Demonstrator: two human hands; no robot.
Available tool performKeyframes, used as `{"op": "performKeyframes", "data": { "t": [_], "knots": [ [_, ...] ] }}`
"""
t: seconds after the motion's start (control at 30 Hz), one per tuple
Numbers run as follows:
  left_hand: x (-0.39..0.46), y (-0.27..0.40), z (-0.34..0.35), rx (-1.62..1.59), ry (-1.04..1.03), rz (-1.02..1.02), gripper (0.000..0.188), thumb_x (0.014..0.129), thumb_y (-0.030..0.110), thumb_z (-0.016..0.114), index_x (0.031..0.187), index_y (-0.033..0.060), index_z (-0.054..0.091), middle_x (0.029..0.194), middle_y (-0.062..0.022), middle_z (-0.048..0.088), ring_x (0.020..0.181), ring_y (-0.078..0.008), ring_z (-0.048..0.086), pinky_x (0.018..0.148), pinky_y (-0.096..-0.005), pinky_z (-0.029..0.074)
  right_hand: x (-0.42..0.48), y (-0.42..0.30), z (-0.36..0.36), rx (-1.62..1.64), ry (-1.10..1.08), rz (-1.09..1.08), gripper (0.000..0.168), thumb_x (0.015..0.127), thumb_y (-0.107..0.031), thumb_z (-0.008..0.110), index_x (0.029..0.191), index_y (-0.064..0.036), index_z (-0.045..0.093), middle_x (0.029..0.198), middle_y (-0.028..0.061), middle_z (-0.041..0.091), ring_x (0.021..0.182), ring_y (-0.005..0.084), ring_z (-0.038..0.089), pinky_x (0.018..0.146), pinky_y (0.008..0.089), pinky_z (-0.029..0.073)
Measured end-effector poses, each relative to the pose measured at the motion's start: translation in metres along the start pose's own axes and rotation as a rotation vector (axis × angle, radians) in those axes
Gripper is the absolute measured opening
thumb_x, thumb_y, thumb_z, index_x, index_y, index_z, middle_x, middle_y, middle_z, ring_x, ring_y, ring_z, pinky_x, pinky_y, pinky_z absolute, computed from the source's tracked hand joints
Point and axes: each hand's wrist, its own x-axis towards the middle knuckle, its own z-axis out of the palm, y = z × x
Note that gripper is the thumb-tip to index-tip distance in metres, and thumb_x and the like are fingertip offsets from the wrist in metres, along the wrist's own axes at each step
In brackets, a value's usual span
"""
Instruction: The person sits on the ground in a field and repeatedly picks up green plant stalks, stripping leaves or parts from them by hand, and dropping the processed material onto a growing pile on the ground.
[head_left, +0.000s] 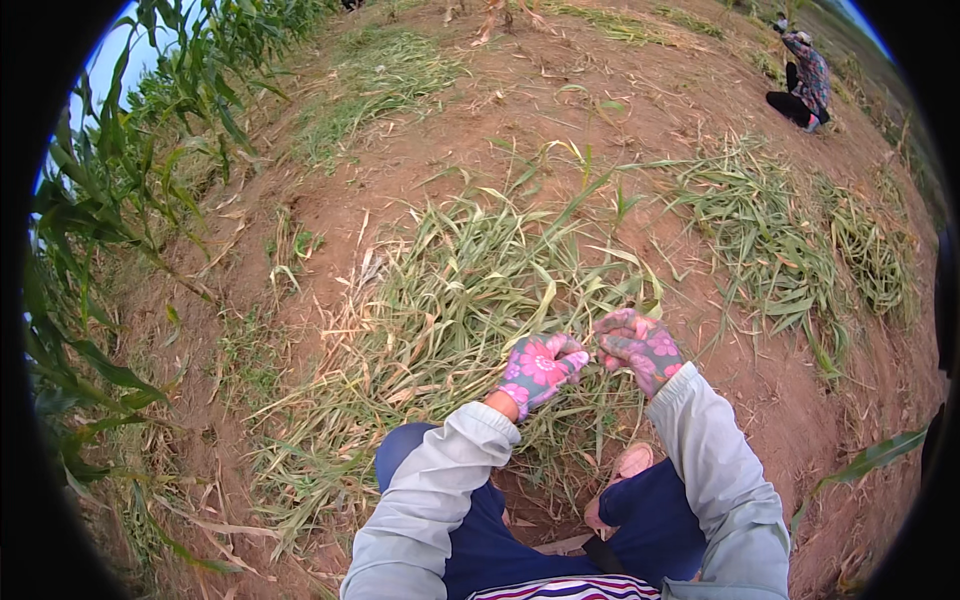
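A heap of cut green and yellowing grass-like leaves (480, 285) lies on the soil in front of me. Over its near edge, my left hand (541, 369), in a grey glove with pink flowers, has its fingers curled in against the thumb. Close to its right, my right hand (637, 349) wears a matching glove, its bent fingers pointing towards the left hand. A small gap separates the two hands. Whether either one pinches a thin stem is too fine to make out. A long leaf (651, 289) curves down just behind my right hand.
Tall maize plants (120, 187) line the left side. More cut leaves lie in a heap (772, 247) at right and a patch (382, 75) farther back. A person (808, 82) crouches at upper right. My pink shoe (634, 459) rests beside the near heap.
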Motion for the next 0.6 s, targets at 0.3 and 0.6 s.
{"op": "performKeyframes", "data": {
  "t": [0.3,0.6],
  "knots": [
    [-0.001,-0.01,-0.006,0.606,0.157,0.078,0.025,0.078,0.033,0.059,0.082,0.0093,0.062,0.074,-0.0086,0.065,0.068,-0.0259,0.061,0.063,-0.0347,0.046,0.002,-0.006,-0.015,-0.557,-0.005,-0.114,0.024,0.079,-0.018,0.064,0.098,-0.003,0.06,0.083,0.0094,0.06,0.074,0.0159,0.058,0.064,0.0276,0.049],
    [-0.005,0.004,0.001,0.715,0.086,0.162,0.029,0.077,0.039,0.057,0.087,0.0131,0.065,0.076,-0.0092,0.064,0.068,-0.0284,0.06,0.065,-0.0369,0.046,0.01,0.022,-0.011,-1.132,-0.192,-0.416,0.027,0.078,-0.026,0.059,0.099,-0.009,0.061,0.092,0.0111,0.061,0.088,0.0286,0.058,0.076,0.0379,0.046]
  ]
}}
